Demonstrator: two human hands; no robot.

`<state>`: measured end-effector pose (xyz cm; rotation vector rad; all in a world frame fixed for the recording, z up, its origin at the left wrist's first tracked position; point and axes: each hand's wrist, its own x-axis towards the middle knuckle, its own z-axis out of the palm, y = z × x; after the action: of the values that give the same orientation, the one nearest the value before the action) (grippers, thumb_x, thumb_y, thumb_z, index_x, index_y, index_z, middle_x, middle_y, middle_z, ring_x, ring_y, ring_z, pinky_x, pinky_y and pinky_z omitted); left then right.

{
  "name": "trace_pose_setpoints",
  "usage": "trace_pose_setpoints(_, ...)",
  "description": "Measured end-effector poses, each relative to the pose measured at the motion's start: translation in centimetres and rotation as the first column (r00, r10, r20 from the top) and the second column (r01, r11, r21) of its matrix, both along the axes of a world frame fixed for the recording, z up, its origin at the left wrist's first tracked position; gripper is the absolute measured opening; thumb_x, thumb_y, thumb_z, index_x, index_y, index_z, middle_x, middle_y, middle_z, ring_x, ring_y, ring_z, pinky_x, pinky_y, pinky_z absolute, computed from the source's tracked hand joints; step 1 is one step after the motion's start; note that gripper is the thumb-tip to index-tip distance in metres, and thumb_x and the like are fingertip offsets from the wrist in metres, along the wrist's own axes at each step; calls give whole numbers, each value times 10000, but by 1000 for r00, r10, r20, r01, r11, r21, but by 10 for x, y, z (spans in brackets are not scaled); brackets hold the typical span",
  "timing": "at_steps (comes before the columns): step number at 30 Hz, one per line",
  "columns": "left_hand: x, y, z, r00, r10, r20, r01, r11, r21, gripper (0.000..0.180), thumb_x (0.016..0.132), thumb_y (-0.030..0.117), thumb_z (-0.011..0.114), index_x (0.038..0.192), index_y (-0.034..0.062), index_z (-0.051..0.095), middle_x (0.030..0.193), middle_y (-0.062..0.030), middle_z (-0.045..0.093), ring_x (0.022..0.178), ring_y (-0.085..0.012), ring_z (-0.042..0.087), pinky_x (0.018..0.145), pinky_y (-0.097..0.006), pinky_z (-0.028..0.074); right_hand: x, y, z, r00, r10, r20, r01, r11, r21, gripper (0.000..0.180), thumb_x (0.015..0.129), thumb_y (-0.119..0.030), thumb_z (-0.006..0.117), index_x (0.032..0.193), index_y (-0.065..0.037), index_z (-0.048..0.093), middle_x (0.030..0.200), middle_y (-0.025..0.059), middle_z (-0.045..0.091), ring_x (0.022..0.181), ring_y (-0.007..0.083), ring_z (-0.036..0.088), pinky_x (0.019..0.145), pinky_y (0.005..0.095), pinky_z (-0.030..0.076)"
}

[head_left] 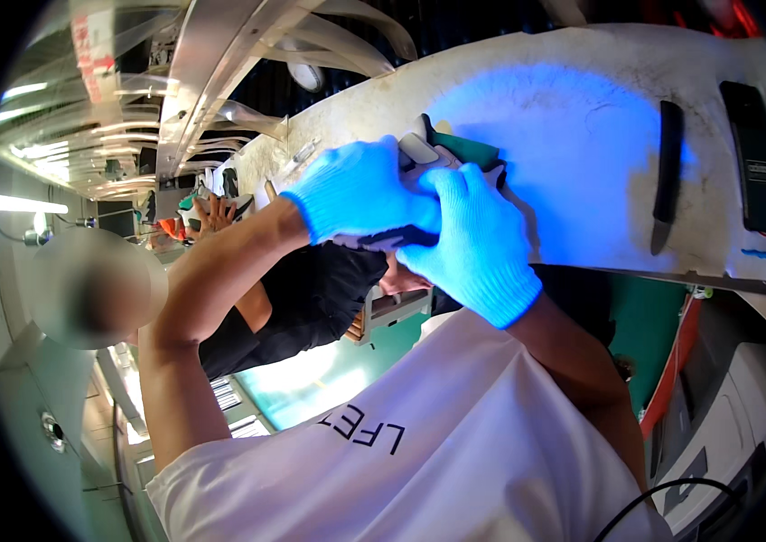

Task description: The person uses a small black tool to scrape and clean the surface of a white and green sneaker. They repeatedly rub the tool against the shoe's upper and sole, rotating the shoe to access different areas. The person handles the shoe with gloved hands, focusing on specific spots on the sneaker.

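Note:
Both my hands wear knitted gloves that look bright blue under the light. Between them is a shoe [461, 147] with a green panel, grey parts and a dark sole, held at the near edge of the worktable [573, 117]. My left hand [360, 191] grips it from the left, with the fingers curled over its side. From the right, my right hand [484, 242] closes on it, thumb and fingers bent around the near end. The gloves cover much of the shoe.
A black-handled knife [668, 172] lies on the table to the right, beside a dark phone-like device [756, 161] and a small blue strip [761, 257]. Metal rails [211, 72] run along the far left. A co-worker's hand [212, 217] handles another shoe at the left.

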<state>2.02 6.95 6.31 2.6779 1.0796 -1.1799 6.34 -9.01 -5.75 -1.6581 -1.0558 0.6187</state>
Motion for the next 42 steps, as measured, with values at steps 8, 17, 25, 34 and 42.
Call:
trace_pose_setpoints(8,-48,8,100,921,174,348,134,698,-704,1110,786,578,962,1592,-56,537,1475,-220,698,1311,-306,699,1136,-409,541,-5,-61,17,993,-120,-14,120,958,259,865,667,-261,1050,1389,-82,608,1214,159,620,1053,342,699,842,471,608)
trace_pose_setpoints(17,-132,-72,12,206,703,680,241,637,-732,697,703,174,1023,1310,-26,744,1237,-133,793,1178,-221,749,1072,-398,596,-29,-111,-8,909,-175,-377,230,967,105,928,744,-152,1045,1513,-13,545,1149,59,661,1017,163,660,850,336,630)
trace_pose_setpoints(25,-102,-80,13,149,747,648,319,584,-747,708,773,218,1006,1353,-36,688,1183,-113,772,1106,-171,736,999,-375,615,-26,-116,-26,706,-113,-699,276,953,125,893,808,114,894,1585,11,467,1515,169,616,1370,283,656,1107,433,620)
trace_pose_setpoints(34,-159,-162,-144,-24,999,26,278,32,-960,682,823,151,1012,1318,-49,587,1243,-150,735,1136,-199,728,967,-399,643,-43,-123,-32,594,-125,-794,302,950,76,872,808,58,909,1578,7,504,1482,133,671,1349,263,669,1131,432,588)
trace_pose_setpoints(42,-138,-147,-114,-114,992,61,396,101,-913,653,794,83,999,1327,-58,648,1230,-120,768,1093,-167,745,966,-341,640,-32,-159,29,882,-461,93,445,882,154,1011,689,-211,1068,1523,3,539,1420,108,627,1284,234,632,1086,424,545)
